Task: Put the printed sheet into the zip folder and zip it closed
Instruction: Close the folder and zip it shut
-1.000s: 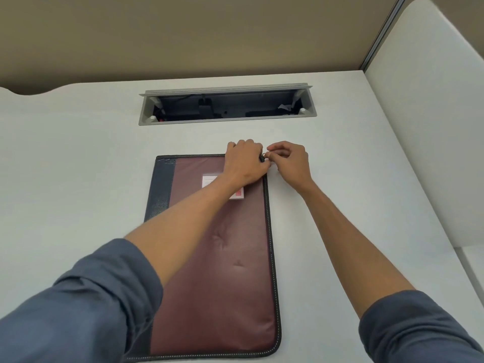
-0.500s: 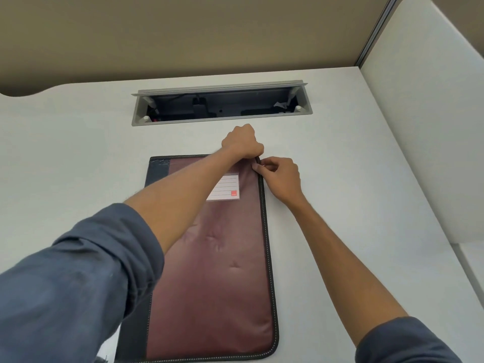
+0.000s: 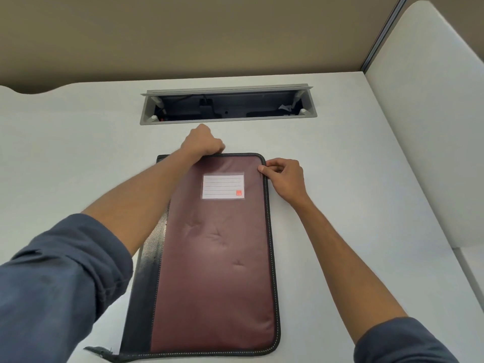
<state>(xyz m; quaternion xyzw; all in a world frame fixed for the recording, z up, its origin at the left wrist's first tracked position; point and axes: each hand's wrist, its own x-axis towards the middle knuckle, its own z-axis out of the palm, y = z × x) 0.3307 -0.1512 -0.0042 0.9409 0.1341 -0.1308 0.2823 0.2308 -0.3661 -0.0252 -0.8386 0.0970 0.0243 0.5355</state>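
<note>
White desk — one zip folder, two hands gripping it.

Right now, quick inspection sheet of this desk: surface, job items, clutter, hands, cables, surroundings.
Surface: white desk, folder lies flat on it.
Job's things: maroon zip folder, label pocket up; printed sheet not visible.
Clutter: nothing seen.
Grippers: left hand grips the folder's far edge; right hand pinches its right edge near the corner.
Cables: dark leads inside the open cable tray.
Surroundings: white partition on the right, beige wall behind.
</note>
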